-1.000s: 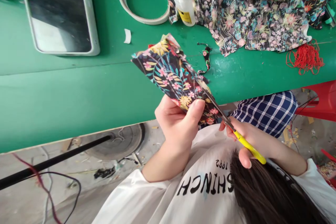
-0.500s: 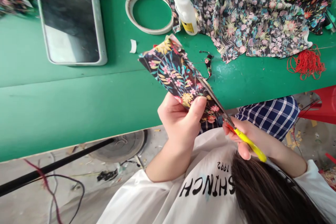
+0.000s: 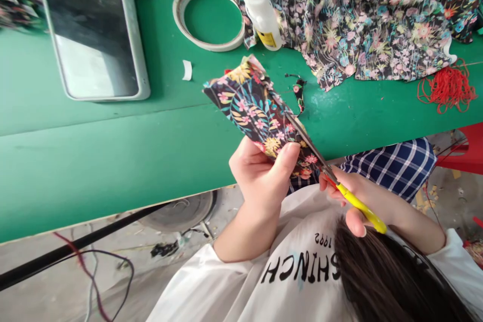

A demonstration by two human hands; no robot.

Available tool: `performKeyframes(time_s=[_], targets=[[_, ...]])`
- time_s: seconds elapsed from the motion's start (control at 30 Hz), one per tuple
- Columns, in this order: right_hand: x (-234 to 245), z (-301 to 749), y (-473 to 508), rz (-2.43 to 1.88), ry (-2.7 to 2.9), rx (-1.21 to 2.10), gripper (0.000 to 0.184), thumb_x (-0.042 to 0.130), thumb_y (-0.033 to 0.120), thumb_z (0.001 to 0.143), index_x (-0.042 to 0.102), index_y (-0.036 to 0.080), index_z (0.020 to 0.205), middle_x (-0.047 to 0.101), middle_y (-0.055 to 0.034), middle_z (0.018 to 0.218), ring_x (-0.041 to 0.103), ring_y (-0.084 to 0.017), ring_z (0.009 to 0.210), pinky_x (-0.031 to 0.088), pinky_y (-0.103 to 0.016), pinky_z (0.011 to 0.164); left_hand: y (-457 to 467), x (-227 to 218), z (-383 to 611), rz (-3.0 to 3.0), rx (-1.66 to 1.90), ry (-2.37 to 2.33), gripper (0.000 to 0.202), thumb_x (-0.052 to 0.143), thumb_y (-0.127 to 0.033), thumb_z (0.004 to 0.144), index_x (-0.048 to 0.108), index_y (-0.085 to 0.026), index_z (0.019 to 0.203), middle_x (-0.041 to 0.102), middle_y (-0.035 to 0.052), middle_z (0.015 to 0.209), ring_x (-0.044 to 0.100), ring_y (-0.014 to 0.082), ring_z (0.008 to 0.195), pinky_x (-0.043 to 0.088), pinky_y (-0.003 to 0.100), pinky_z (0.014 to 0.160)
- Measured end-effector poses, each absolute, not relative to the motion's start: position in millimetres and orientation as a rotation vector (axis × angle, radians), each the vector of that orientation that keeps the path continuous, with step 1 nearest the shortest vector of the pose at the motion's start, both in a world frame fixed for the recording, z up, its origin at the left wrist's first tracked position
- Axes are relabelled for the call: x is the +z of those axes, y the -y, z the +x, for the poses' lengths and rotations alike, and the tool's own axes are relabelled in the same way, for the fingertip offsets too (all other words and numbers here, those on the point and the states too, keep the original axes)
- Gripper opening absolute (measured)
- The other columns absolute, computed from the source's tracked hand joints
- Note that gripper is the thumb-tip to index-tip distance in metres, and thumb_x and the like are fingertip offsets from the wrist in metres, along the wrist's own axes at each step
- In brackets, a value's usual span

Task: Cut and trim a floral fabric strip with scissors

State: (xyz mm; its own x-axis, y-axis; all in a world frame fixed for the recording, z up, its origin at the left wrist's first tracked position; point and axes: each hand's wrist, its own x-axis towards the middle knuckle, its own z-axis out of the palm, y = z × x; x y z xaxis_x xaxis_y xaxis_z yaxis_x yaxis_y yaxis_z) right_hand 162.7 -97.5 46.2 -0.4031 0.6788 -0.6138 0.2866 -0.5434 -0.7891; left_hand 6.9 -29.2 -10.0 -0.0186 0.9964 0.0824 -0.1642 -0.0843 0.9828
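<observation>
My left hand [image 3: 262, 176] pinches a folded piece of dark floral fabric [image 3: 247, 103] between thumb and fingers, just above the table's front edge. In my right hand [image 3: 364, 188] is a pair of scissors [image 3: 360, 206] with yellow handles, a bit of red showing at the inner grip. The scissor blades lie along the fabric's right edge, pointing up and left toward its far end. Most of my right fingers are hidden behind the handles. Beyond the blades, a small dark floral scrap [image 3: 299, 93] rests on the green table [image 3: 151, 151].
A white glue bottle [image 3: 266, 17] with a long nozzle stands by a tape roll [image 3: 179, 17]. A framed dark panel [image 3: 90, 35] lies at the left. Larger floral cloth [image 3: 347, 30] spreads across the back, with a red thread bundle [image 3: 449, 88] at its right. A white scrap [image 3: 187, 70] lies near the tape.
The view has shifted slightly, so the table things sit in slightly different places. Both hands keep almost the same pose, with the blades still along the fabric edge.
</observation>
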Motion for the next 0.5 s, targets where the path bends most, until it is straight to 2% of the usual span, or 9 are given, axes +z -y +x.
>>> performKeyframes(time_s=[0.23,0.37,0.5], targets=[[32.3,160.3,108.7,-1.459,1.287,1.998,0.036,0.053,0.056,0.083,0.034,0.024,0.083,0.044,0.0052,0.066,0.04,-0.012,0.059,0.027,-0.028,0.056,28.7,-11.8,5.7,1.158,1.365,-1.002,0.018,0.069,-0.04,0.079,0.062,-0.024,0.078,0.053,-0.0068,0.06,0.044,0.0069,0.045,0.043,0.021,0.047],[33.8,160.6,108.3,-1.458,1.263,2.017,0.037,0.053,0.058,0.083,0.037,0.024,0.082,0.045,0.0044,0.066,0.042,-0.013,0.061,0.028,-0.028,0.056,29.5,-9.5,6.0,1.152,1.363,-1.032,0.021,0.069,-0.041,0.079,0.061,-0.022,0.074,0.053,-0.0064,0.059,0.043,0.0062,0.045,0.041,0.02,0.046],[33.3,161.3,108.9,-1.454,1.205,2.049,0.034,0.05,0.056,0.085,0.043,0.024,0.09,0.043,0.0048,0.068,0.039,-0.011,0.058,0.03,-0.027,0.056,30.1,-7.2,6.4,1.169,1.334,-1.069,0.027,0.07,-0.045,0.078,0.059,-0.02,0.073,0.048,-0.0072,0.056,0.043,0.0058,0.044,0.042,0.019,0.046]])
